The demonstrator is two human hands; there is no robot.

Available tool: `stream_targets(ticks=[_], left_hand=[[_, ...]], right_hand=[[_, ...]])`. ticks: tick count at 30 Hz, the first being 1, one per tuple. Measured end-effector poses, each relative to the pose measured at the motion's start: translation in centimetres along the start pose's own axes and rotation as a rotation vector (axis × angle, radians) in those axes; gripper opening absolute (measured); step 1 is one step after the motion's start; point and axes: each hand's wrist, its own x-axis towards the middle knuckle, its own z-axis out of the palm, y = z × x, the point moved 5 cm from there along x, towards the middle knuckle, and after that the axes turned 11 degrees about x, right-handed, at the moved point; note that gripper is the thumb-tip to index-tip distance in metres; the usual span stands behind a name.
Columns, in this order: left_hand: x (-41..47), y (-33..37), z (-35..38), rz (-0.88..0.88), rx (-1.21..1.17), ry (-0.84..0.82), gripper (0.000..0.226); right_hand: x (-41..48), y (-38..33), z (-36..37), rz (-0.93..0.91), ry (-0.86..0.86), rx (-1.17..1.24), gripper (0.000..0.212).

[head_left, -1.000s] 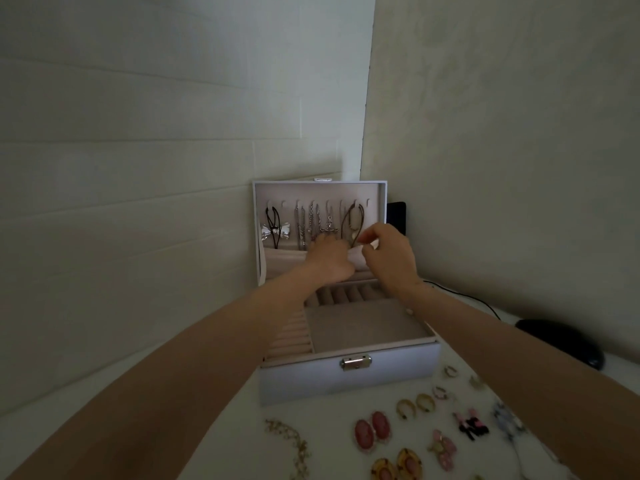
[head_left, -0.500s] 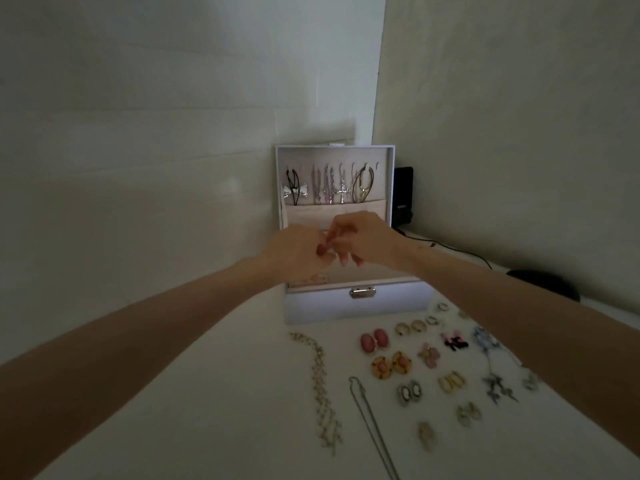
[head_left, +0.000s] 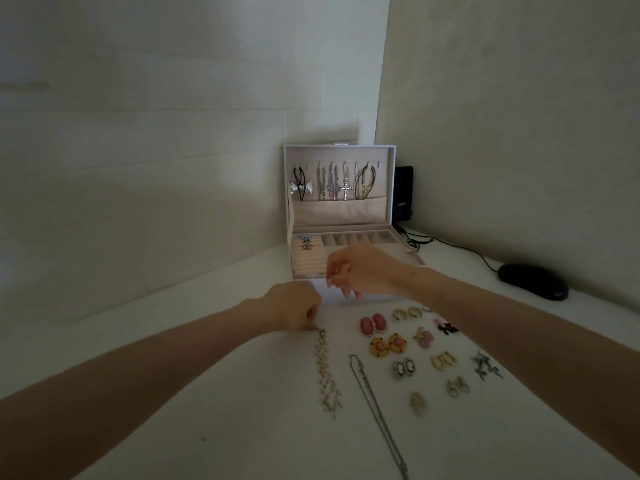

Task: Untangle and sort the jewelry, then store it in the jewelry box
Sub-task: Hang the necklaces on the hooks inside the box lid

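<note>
Since the lid hooks were left, left hand [head_left: 294,308]: brought down to the table [head_left: 207,393] at 7 o'clock of the jewelry box [head_left: 341,213]; its fingers are curled and the top end of the gold chain [head_left: 325,372] is pinched.
Right hand [head_left: 360,271]: held over the box's front edge, at 2 o'clock of the left hand; fingers loosely bent and hanging, nothing seen in them.
Gold chain: laid flat, run out toward 6 o'clock from the pinch, with no knot to be seen.
Box: open at 12 o'clock, lid upright; hung necklaces [head_left: 332,183] fill several hooks, and rings [head_left: 305,242] are seated in the roll rows at its left.
Change: both hands were up at the lid hooks a second ago. That hanging is judged finished, and the gold chain is taken as the next piece.
Left over: a thin silver chain [head_left: 374,403] at 4 o'clock of the gold one and paired earrings [head_left: 372,324] at 3 o'clock, not yet stored.
</note>
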Motion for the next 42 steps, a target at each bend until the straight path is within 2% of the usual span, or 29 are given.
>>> stream_targets(ticks=[4,8,10,12,13,15,20,23,26,28,30,33,37,39,42], left_hand=[[-0.5,0.0,-0.4,0.008,-0.039,-0.066,0.032],[-0.4,-1.1,-3.3,0.013,-0.175,0.038,0.026],[-0.3,-2.0,-4.4,-0.009,-0.256,0.077,0.029],[-0.3,-2.7,-5.0,-0.002,-0.421,0.118,0.018],[-0.2,-3.0,-5.3,0.001,-0.527,0.144,0.012],[-0.1,-3.4,-5.8,0.010,-0.686,0.211,0.017],[-0.1,-3.8,-7.5,0.080,-0.887,0.327,0.011],[0.4,-4.7,-8.1,0.068,-0.920,0.311,0.008],[1.3,-4.8,-8.5,0.090,-0.948,0.236,0.011],[1.8,-4.9,-8.8,0.109,-1.012,0.208,0.022],[2.4,-5.0,-9.3,0.103,-1.105,0.229,0.022],[3.5,-5.4,-10.2,0.043,-1.305,0.289,0.011],[6.0,-5.7,-11.4,0.062,-1.568,0.300,0.017],[7.3,-5.8,-12.4,0.053,-1.519,0.364,0.019],[9.3,-5.1,-14.1,0.025,-1.262,0.443,0.016]], right_hand=[[-0.6,0.0,0.4,0.022,-0.081,0.089,0.008],[-0.6,0.2,1.0,0.063,-0.208,0.364,0.017],[-0.5,0.4,0.9,0.069,-0.217,0.490,0.025],[-0.4,0.5,0.5,0.063,-0.197,0.562,0.027],[-0.4,0.5,0.3,0.060,-0.181,0.596,0.025],[-0.3,0.5,-0.2,0.051,-0.137,0.673,0.020],[0.4,1.8,-1.9,0.052,0.003,0.813,0.011],[0.9,2.1,-3.4,0.046,0.129,0.878,0.003],[1.5,2.0,-4.5,0.020,0.205,0.917,0.008],[1.8,2.0,-5.2,0.021,0.257,0.978,0.013],[2.1,2.5,-6.0,0.044,0.311,1.059,0.015],[2.6,4.1,-7.1,0.110,0.439,1.142,0.011],[3.1,6.6,-8.4,0.233,0.555,1.104,0.011],[3.7,7.3,-9.3,0.223,0.556,1.012,0.008],[5.1,7.2,-11.1,0.099,0.512,0.939,0.039]])
